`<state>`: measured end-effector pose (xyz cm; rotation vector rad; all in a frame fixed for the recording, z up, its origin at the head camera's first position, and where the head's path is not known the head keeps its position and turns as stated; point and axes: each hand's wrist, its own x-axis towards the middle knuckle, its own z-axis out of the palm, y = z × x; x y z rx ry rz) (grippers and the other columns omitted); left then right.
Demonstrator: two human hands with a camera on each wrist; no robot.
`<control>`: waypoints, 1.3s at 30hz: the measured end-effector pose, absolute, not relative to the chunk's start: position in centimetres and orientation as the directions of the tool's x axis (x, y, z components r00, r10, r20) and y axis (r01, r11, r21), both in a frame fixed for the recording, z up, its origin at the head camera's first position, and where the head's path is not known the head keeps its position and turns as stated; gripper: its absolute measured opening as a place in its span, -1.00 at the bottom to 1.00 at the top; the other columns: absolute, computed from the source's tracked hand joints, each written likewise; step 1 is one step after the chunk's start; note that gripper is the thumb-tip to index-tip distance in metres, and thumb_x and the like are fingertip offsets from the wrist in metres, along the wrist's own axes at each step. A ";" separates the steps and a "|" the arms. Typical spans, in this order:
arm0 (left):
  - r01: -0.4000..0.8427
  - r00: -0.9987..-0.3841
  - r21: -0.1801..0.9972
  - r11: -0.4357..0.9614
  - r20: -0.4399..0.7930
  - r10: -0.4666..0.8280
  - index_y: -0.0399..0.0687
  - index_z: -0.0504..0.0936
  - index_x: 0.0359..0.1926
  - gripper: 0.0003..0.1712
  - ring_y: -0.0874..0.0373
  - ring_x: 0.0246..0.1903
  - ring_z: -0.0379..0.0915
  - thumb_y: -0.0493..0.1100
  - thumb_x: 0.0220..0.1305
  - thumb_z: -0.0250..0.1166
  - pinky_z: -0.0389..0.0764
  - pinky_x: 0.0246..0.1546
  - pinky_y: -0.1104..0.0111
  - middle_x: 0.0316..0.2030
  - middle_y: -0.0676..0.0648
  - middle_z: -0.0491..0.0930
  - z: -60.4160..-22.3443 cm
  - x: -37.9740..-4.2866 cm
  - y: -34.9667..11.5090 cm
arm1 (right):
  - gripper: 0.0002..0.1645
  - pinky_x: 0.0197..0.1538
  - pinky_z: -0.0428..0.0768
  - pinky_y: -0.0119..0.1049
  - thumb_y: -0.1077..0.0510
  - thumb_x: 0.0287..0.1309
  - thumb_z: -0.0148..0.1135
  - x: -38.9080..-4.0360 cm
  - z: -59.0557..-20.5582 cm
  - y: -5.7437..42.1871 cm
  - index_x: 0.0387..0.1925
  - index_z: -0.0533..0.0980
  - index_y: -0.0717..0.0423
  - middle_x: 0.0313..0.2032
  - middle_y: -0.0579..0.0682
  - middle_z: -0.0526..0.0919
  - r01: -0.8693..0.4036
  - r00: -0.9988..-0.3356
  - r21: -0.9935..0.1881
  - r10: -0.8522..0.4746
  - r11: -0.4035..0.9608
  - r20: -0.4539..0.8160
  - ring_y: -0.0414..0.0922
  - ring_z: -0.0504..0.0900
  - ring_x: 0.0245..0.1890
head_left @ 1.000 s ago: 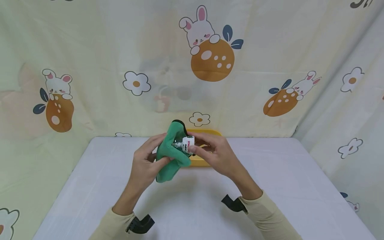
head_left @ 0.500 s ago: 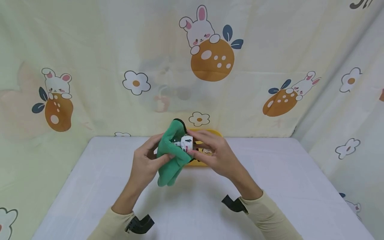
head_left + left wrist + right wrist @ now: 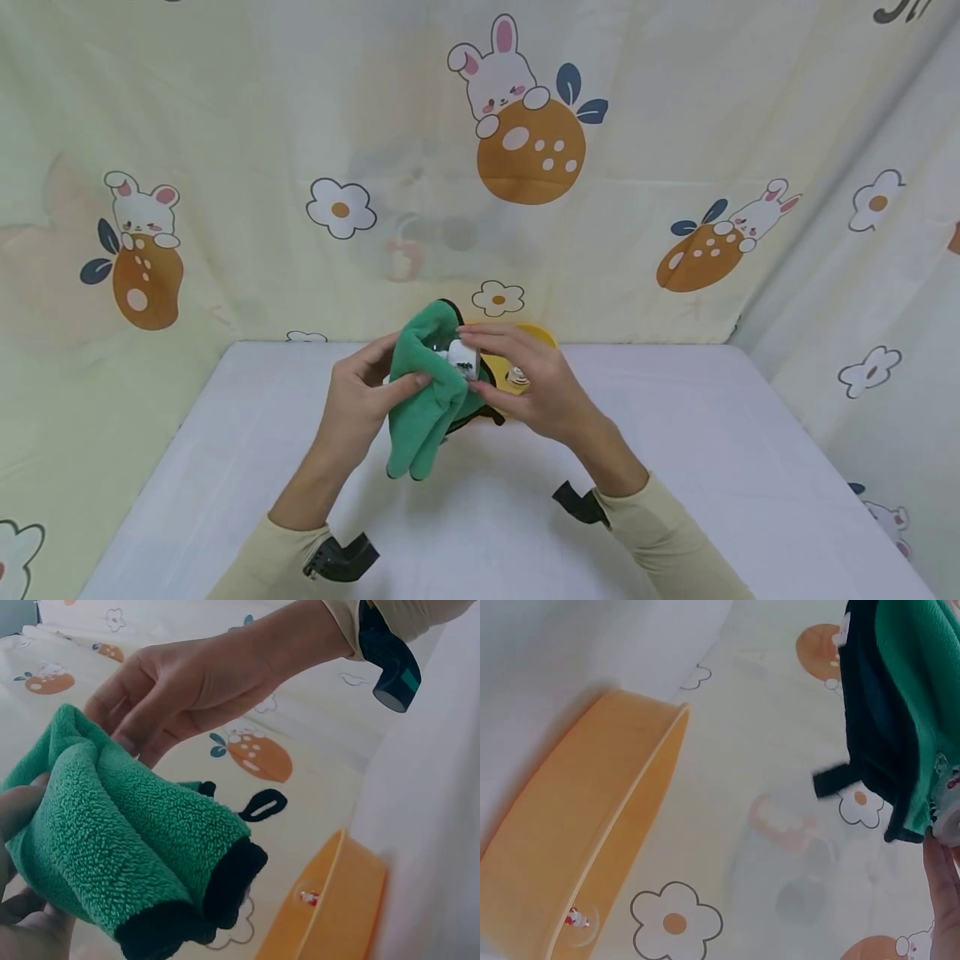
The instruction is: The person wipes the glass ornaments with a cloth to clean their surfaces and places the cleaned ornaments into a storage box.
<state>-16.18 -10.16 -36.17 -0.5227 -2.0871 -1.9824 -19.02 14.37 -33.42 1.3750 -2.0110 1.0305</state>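
A green terry cloth with dark edging (image 3: 427, 408) drapes over my left hand (image 3: 352, 396), which grips it with the thumb on top and the fingers behind. My right hand (image 3: 543, 379) pinches a small clear-and-white ornament with a printed surface (image 3: 463, 358) between thumb and fingertips. The ornament's left end sits inside a fold of the cloth, partly hidden. In the left wrist view the folded cloth (image 3: 120, 825) covers the ornament, with the right hand (image 3: 187, 690) behind it. The right wrist view shows the ornament's clear end (image 3: 949, 814) against the cloth, a fingertip touching it.
A yellow tray (image 3: 542, 336) stands on the white table (image 3: 675, 467) behind the hands. Inside it lies a small clear piece with a red-and-white figure (image 3: 577, 919). A printed curtain (image 3: 337, 100) hangs along the table's back and right sides.
The ornament has turned: its red lettering has gone from view and a dark print shows. The cloth hangs lower and covers more of it, while both hands stay nearly in place.
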 end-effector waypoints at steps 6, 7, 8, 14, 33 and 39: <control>0.297 -0.950 0.955 0.011 0.294 0.108 -0.02 0.60 0.26 -0.45 -0.02 0.08 0.54 -0.18 0.25 0.47 0.68 0.01 0.29 0.10 -0.07 0.63 -36.1 -16.3 -10.3 | -0.40 0.18 0.62 -0.35 0.40 0.01 0.52 -19.5 -33.5 14.4 0.14 0.57 0.23 0.19 0.18 0.57 -0.966 -0.251 -0.158 -0.608 0.202 0.753 0.07 0.55 0.21; 0.286 -0.953 0.958 0.005 0.283 0.112 -0.02 0.60 0.27 -0.45 -0.02 0.08 0.55 -0.18 0.25 0.47 0.68 0.01 0.29 0.11 -0.07 0.63 -36.1 -16.3 -10.3 | -0.41 0.17 0.63 -0.35 0.40 0.01 0.52 -19.5 -33.5 14.5 0.13 0.58 0.23 0.19 0.18 0.57 -0.969 -0.241 -0.148 -0.611 0.199 0.754 0.07 0.54 0.22; 0.279 -0.954 0.960 0.002 0.277 0.114 -0.02 0.59 0.27 -0.45 -0.02 0.08 0.54 -0.18 0.25 0.47 0.68 0.02 0.28 0.11 -0.07 0.63 -36.1 -16.3 -10.2 | -0.41 0.17 0.63 -0.35 0.41 0.01 0.52 -19.5 -33.5 14.5 0.13 0.58 0.23 0.19 0.19 0.57 -0.970 -0.236 -0.141 -0.611 0.199 0.755 0.07 0.55 0.21; 0.338 -0.935 0.941 0.003 0.335 0.119 -0.01 0.58 0.29 -0.42 0.01 0.14 0.52 -0.24 0.25 0.47 0.66 0.08 0.29 0.14 -0.05 0.63 -36.3 -16.1 -10.1 | -0.34 0.19 0.62 -0.33 0.40 -0.02 0.53 -19.2 -33.5 14.4 0.19 0.57 0.25 0.19 0.19 0.59 -0.957 -0.286 -0.196 -0.579 0.214 0.763 0.07 0.59 0.19; 0.629 -0.765 0.777 -0.035 0.626 0.152 -0.18 0.55 0.28 -0.34 -0.03 0.16 0.53 -0.53 0.14 0.42 0.72 0.00 0.19 0.16 -0.15 0.57 -37.0 -16.1 -9.7 | -0.43 -0.06 0.75 -0.24 0.37 0.16 0.42 -18.3 -33.6 14.4 0.23 0.56 0.22 0.12 0.11 0.67 -0.758 -0.616 -0.636 -0.477 0.143 0.627 -0.07 0.73 -0.07; 0.679 -0.724 0.734 -0.002 0.671 0.162 -0.20 0.55 0.29 -0.30 -0.03 0.20 0.51 -0.54 0.11 0.44 0.73 -0.04 0.18 0.19 -0.16 0.56 -37.0 -16.0 -9.7 | -0.48 -0.12 0.77 -0.25 0.34 0.23 0.38 -18.2 -33.2 14.6 0.23 0.56 0.23 0.02 0.09 0.72 -0.708 -0.663 -0.689 -0.483 0.156 0.572 -0.09 0.75 -0.13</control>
